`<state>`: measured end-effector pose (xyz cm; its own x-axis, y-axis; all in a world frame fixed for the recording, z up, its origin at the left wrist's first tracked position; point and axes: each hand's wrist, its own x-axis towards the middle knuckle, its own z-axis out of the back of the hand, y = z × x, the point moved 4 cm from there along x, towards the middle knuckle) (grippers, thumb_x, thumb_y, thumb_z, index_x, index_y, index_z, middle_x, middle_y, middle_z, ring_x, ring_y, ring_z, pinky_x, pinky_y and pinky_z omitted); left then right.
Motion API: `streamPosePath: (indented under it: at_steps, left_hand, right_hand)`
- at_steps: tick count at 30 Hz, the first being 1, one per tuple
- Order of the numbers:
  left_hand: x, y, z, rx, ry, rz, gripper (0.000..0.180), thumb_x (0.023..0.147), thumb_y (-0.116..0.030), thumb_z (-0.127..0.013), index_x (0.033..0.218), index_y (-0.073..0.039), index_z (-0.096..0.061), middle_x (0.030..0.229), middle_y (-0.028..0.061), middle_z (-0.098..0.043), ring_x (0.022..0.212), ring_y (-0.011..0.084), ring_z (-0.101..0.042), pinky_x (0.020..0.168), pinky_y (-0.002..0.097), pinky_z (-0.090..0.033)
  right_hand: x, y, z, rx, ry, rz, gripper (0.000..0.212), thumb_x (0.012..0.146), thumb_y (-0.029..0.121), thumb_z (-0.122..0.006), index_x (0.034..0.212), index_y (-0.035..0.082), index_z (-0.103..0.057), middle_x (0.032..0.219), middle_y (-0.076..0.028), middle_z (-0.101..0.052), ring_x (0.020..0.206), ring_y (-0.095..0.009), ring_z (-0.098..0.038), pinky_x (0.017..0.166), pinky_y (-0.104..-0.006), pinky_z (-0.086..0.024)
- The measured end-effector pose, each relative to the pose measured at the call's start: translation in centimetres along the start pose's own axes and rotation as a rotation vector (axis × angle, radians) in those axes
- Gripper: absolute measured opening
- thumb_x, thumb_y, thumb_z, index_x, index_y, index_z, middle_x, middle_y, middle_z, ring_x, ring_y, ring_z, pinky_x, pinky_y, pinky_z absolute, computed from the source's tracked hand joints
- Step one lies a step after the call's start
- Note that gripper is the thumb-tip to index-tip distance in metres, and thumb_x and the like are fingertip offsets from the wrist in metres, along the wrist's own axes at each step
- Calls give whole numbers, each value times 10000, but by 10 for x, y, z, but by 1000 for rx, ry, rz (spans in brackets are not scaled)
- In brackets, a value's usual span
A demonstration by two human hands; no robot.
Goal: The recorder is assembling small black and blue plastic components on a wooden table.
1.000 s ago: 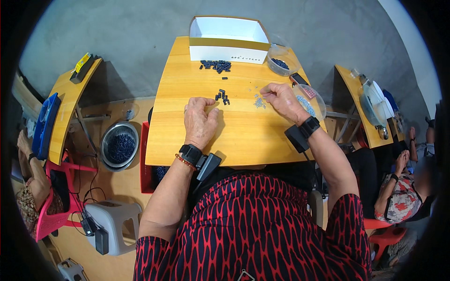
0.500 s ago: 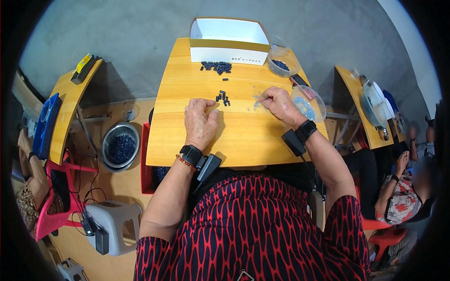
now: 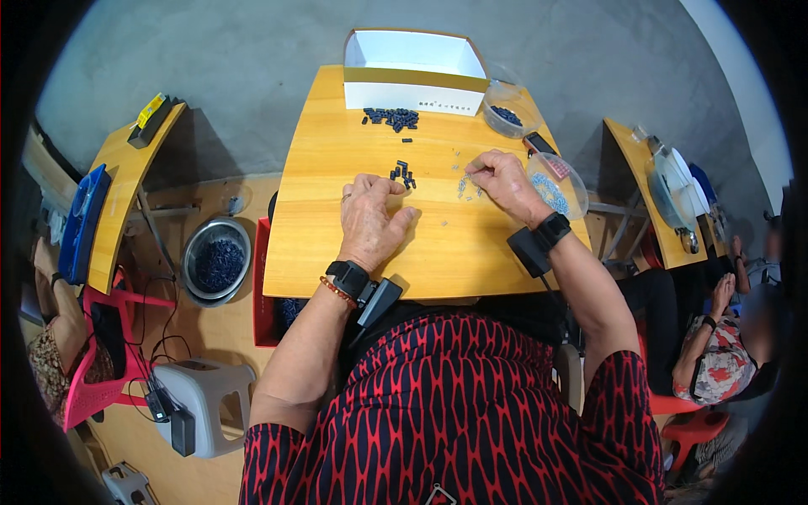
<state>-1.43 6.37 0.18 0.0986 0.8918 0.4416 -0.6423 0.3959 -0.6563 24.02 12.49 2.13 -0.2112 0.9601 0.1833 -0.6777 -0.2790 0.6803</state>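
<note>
We see the left hand (image 3: 370, 223) with its fingers loosely bent and the thumb standing apart from the forefinger, leaving a gap between them. Its forefinger lies just beside a small group of black pieces (image 3: 404, 175); we cannot tell whether it touches them. The fingertips of the right hand (image 3: 509, 187) are drawn near one another over small silvery pieces (image 3: 461, 187), and we cannot tell whether they meet or pinch one of these. The silvery pieces lie loosely scattered on the wooden table (image 3: 324, 185), to the right of the black group.

Each wrist wears a black band, and we notice a beaded bracelet (image 3: 339, 292) on the left one. Just right of the right hand we find a clear round tub (image 3: 580, 189) with bluish-silver pieces in it. Beyond the small black group lie a single black piece (image 3: 407, 140) and then a larger black heap (image 3: 391, 118), close in front of a white box (image 3: 412, 95) with gold edging. Beside that box, a second clear tub (image 3: 528, 116) contains black pieces. Down to the left, we see a metal bowl (image 3: 241, 244) of dark pieces and a grey stool (image 3: 194, 379).
</note>
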Motion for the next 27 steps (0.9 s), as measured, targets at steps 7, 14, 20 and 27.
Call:
streamPosePath:
  at_steps: [7, 14, 20, 27]
  left_hand:
    - [1, 2, -7, -115, 62, -37, 245, 786, -109, -773, 1007, -46, -688, 955, 120, -647, 929, 306, -572, 839, 409, -487]
    - [3, 3, -7, -132, 10, -26, 199, 805, -104, -758, 963, -12, -680, 877, 123, -677, 839, 288, -594, 802, 397, -491]
    - [3, 6, -8, -146, 25, 18, 177, 786, -147, -771, 904, -36, -701, 891, 126, -671, 877, 319, -592, 819, 423, -482]
    - [3, 8, -8, -161, 20, 30, 160, 791, -139, -768, 895, -40, -697, 881, 126, -676, 856, 317, -594, 811, 423, -476]
  right_hand:
    - [-32, 44, 1, -10, 88, 121, 134, 866, -2, -686, 987, -50, -714, 910, -117, -651, 855, -193, -648, 755, -311, -510]
    - [-64, 45, -27, -183, 258, 420, 102, 877, 48, -687, 956, -13, -664, 897, -148, -613, 889, -328, -630, 783, -378, -514]
    - [-61, 36, -23, -134, 110, 303, 89, 898, 53, -667, 935, -22, -639, 913, -178, -642, 887, -362, -639, 785, -409, -518]
    - [-34, 28, -10, -210, -63, 102, 141, 923, 77, -638, 960, -57, -664, 951, -242, -644, 911, -425, -630, 818, -467, -508]
